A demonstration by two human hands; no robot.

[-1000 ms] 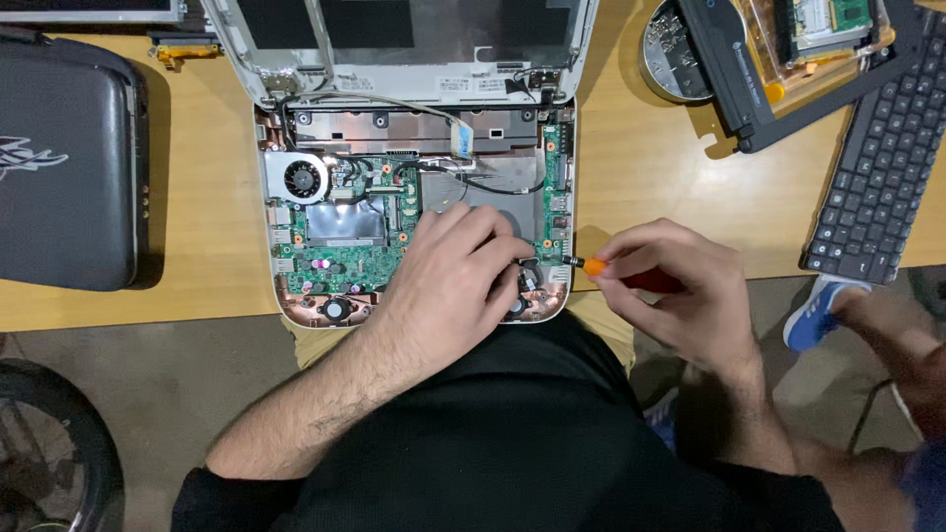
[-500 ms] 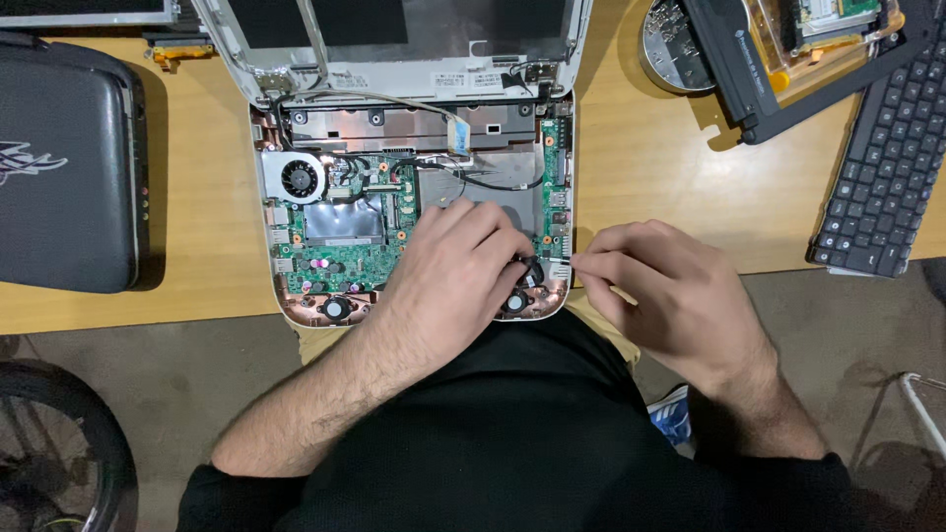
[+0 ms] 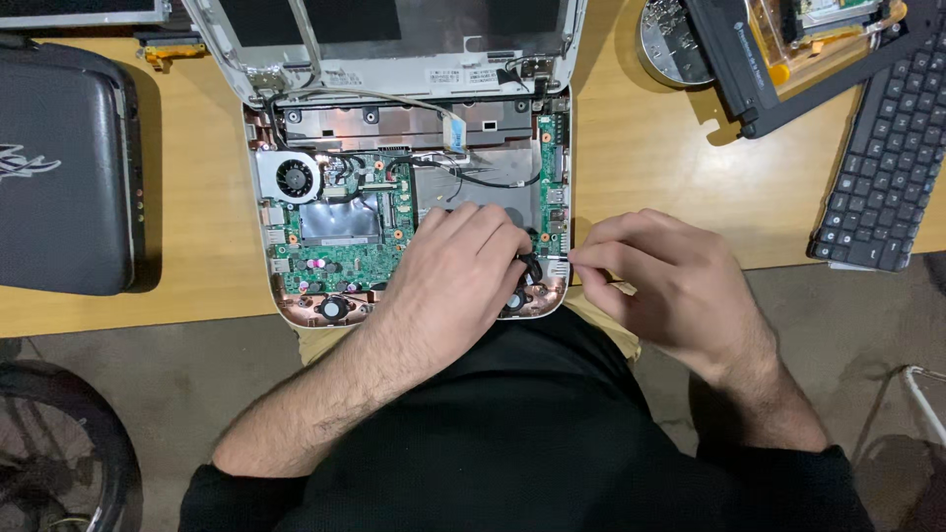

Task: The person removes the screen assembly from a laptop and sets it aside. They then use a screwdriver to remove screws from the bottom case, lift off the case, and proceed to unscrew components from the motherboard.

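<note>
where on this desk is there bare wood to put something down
Bare wooden desk lies right of the opened white laptop base, bordered by the round metal disc above and the loose black keyboard at right. A narrower strip runs between the grey closed case and the laptop. Crowded: the laptop's front corner, where the left hand and right hand work.

Brightness: the wooden desk (image 3: pixel 670 167) is evenly and warmly lit from above; the floor below is left dim.
Shadows: soft, short shadows are cast beside the grey case (image 3: pixel 64 167) and under the black keyboard (image 3: pixel 887 167).
Glare: a mild sheen is seen on the desk near the round metal tin (image 3: pixel 670 44).
Focus: the green circuit board (image 3: pixel 350 232) is rendered sharp.
Blur: slight softness is seen on the right hand (image 3: pixel 670 286).
</note>
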